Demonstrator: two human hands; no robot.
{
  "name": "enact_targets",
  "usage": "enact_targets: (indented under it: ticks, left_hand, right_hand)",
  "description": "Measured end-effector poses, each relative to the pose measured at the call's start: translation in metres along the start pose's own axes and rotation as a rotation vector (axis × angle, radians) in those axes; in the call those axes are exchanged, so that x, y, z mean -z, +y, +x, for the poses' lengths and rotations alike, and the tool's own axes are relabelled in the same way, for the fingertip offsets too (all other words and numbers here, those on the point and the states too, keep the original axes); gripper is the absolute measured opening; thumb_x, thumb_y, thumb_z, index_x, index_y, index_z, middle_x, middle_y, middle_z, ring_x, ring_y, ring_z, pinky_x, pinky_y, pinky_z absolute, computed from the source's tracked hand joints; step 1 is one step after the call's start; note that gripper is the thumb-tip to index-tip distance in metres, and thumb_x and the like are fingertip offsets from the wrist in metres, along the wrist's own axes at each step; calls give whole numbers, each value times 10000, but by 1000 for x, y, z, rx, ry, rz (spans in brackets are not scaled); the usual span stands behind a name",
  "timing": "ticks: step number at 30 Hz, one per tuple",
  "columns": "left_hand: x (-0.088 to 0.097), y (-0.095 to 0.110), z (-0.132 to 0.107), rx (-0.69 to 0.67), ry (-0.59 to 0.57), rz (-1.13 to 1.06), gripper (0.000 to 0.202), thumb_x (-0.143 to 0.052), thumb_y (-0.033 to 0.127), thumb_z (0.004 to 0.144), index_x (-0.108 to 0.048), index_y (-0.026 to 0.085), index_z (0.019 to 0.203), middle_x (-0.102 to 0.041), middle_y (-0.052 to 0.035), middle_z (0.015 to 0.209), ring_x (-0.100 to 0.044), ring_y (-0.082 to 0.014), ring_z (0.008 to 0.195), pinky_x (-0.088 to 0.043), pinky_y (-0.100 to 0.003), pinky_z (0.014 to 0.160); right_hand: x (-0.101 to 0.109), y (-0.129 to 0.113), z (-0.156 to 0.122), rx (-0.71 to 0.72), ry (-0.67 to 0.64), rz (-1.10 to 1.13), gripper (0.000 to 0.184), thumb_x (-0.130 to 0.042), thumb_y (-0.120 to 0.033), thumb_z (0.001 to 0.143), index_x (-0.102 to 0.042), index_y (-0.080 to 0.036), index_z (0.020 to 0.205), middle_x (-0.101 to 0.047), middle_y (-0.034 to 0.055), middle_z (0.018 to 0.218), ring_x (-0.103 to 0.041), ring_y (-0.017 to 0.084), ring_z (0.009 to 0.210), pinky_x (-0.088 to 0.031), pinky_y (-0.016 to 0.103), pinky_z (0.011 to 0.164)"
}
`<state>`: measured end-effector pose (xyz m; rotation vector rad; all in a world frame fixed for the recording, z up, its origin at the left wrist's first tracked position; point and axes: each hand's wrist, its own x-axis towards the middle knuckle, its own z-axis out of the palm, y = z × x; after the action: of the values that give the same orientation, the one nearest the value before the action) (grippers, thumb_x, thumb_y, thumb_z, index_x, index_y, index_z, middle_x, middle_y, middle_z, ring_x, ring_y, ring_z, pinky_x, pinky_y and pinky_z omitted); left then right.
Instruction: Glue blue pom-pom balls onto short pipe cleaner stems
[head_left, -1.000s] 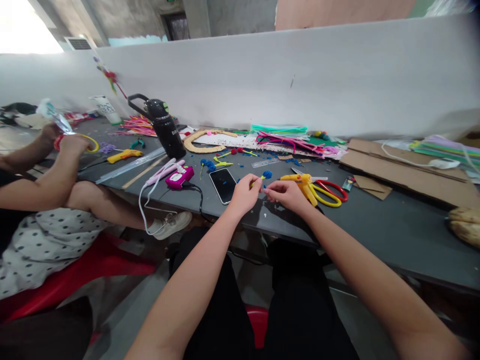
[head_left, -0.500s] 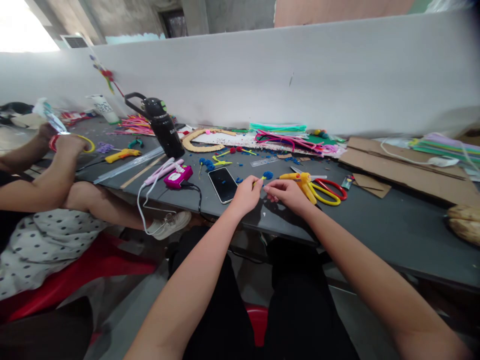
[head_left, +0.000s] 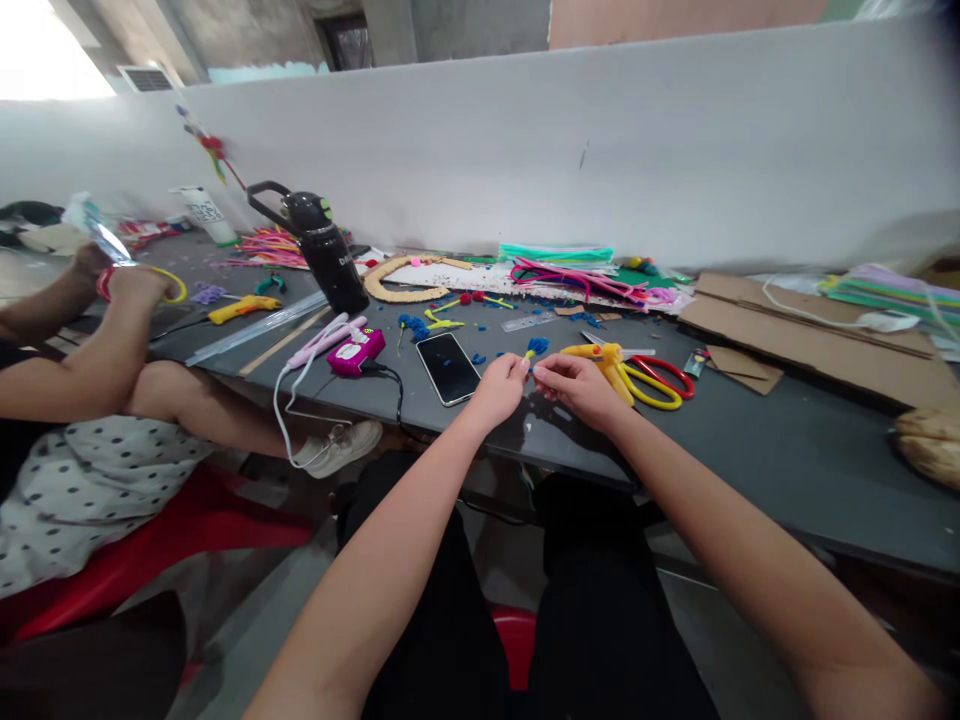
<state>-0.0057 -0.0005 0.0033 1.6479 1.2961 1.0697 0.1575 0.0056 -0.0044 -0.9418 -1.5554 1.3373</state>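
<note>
My left hand (head_left: 501, 388) is closed in a pinch on a small pipe-cleaner flower (head_left: 537, 346), with a fuzzy blue head and a short yellow stem. Close beside it, my right hand (head_left: 574, 385) has its thumb and fingers pressed together near the stem; whatever lies between them is too small to make out. A yellow glue gun (head_left: 616, 372) rests just past my right hand, next to scissors (head_left: 660, 385) with red and yellow handles. The phone (head_left: 448, 368) lies on the table to the left of my left hand.
A purple box (head_left: 357, 352) with cables, a black bottle (head_left: 334, 265) and blue-and-yellow fuzzy pieces (head_left: 414, 326) are on the left. Pink pipe cleaners (head_left: 577, 280) lie behind, cardboard (head_left: 802, 330) right. At far left, another person's hand (head_left: 142, 288) holds something with yellow and red rings.
The blue flower head stands slightly higher and more upright in my left hand. My right fingers have shifted a little and closed in toward the stem.
</note>
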Motion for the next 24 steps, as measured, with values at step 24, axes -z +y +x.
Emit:
enact_targets:
  ticks: [24]
  left_hand:
    - [16,6,-11,-79,103,220,297,-540,356,831,-621,173,612,-616,-19,597,-508,-142,594,-349,-265,594]
  right_hand:
    - [-3,-12,-2,99,257,-263,333,-687,-515,743,-670,-194,831,-664,45,759,-590,183,708,-478,312,624]
